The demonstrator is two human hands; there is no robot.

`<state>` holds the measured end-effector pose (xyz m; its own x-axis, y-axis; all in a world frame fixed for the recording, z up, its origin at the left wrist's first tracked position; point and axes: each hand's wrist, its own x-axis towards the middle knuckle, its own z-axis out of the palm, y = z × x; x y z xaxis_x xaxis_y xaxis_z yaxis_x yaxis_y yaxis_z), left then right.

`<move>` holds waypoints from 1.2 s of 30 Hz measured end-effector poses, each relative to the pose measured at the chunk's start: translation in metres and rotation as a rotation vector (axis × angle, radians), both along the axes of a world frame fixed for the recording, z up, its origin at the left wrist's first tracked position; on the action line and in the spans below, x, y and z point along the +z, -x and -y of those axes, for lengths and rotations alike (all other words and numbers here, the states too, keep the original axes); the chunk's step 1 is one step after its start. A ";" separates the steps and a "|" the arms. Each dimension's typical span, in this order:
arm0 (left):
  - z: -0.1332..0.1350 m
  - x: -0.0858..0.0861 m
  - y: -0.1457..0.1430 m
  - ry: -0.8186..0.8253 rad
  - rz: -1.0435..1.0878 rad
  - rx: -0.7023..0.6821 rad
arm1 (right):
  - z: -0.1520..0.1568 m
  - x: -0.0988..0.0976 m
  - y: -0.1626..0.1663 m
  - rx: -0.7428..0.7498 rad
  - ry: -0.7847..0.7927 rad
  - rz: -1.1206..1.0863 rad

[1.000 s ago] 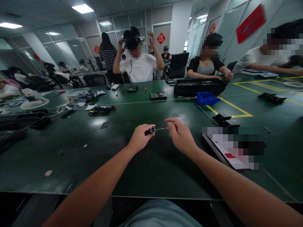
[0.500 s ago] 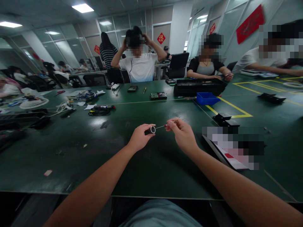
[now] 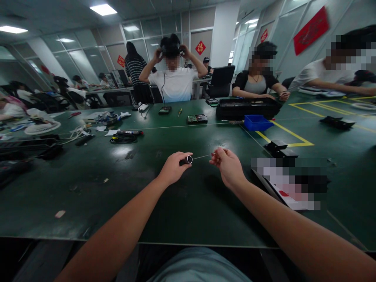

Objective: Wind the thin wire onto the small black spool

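Over the green table I can see the left hand gripping a small black cylinder, and the right hand's fingers pinching a red-handled screwdriver, its thin shaft pointing at the silver-rimmed end.

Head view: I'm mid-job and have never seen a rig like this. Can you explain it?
There is no robot: a camera worn on someone's head looks forward and down at their own left hand and right hand, both bare. The left holds a small dark cylinder; the right holds a thin-shafted tool that points at the cylinder's round end. Whether they touch is too small to tell. Farther out on the green table lie a blue bin and a bundled black cable.
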<state>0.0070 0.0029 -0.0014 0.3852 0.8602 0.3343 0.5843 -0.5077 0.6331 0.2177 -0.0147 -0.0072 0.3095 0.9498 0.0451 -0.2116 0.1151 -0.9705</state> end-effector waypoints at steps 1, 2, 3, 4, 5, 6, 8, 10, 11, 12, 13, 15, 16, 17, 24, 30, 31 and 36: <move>0.000 0.000 0.000 0.010 -0.003 0.002 | 0.000 0.000 0.000 -0.007 -0.008 0.031; 0.001 -0.001 -0.001 0.015 -0.004 0.002 | 0.001 0.000 0.001 -0.019 -0.012 0.056; 0.001 -0.001 -0.001 0.019 -0.006 0.001 | 0.002 0.000 0.001 -0.036 -0.016 0.080; 0.000 -0.002 -0.001 0.023 -0.008 -0.001 | 0.003 0.001 0.001 -0.054 -0.025 0.107; 0.000 -0.003 -0.001 0.028 -0.009 -0.002 | 0.004 0.002 0.002 -0.073 -0.038 0.139; 0.000 -0.004 -0.001 0.033 -0.011 -0.003 | 0.005 0.004 0.002 -0.088 -0.058 0.175; 0.000 -0.005 -0.001 0.041 -0.009 -0.005 | 0.008 0.007 0.002 -0.104 -0.105 0.243; 0.000 -0.006 -0.001 0.042 -0.002 -0.003 | 0.011 0.010 0.002 -0.103 -0.140 0.294; 0.000 -0.006 -0.001 0.044 0.004 0.002 | 0.013 0.012 0.002 -0.098 -0.152 0.311; 0.000 -0.006 -0.001 0.046 0.011 0.009 | 0.014 0.013 0.002 -0.092 -0.160 0.324; 0.000 -0.005 -0.001 0.049 0.020 0.019 | 0.015 0.013 0.002 -0.089 -0.164 0.332; 0.001 -0.003 -0.001 0.058 0.043 0.048 | 0.016 0.014 0.002 -0.087 -0.173 0.340; 0.001 -0.002 -0.001 0.065 0.056 0.062 | 0.016 0.014 0.001 -0.088 -0.178 0.342; 0.001 -0.001 -0.001 0.073 0.069 0.073 | 0.016 0.014 0.001 -0.089 -0.186 0.343; 0.004 0.011 -0.004 0.129 -0.004 0.092 | 0.022 0.022 -0.001 -0.093 -0.244 0.323; -0.001 0.009 -0.018 0.076 -0.239 -0.054 | 0.030 0.035 0.002 -0.115 -0.291 0.329; -0.002 0.008 -0.021 0.070 -0.283 -0.072 | 0.030 0.035 0.002 -0.115 -0.299 0.327; -0.007 0.004 -0.034 0.044 -0.473 -0.097 | 0.029 0.034 0.003 -0.108 -0.307 0.313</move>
<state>0.0409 0.0094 0.0029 0.5655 0.8221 0.0667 0.7645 -0.5528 0.3315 0.2151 -0.0433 0.0265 0.3330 0.8407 0.4270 0.1162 0.4128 -0.9034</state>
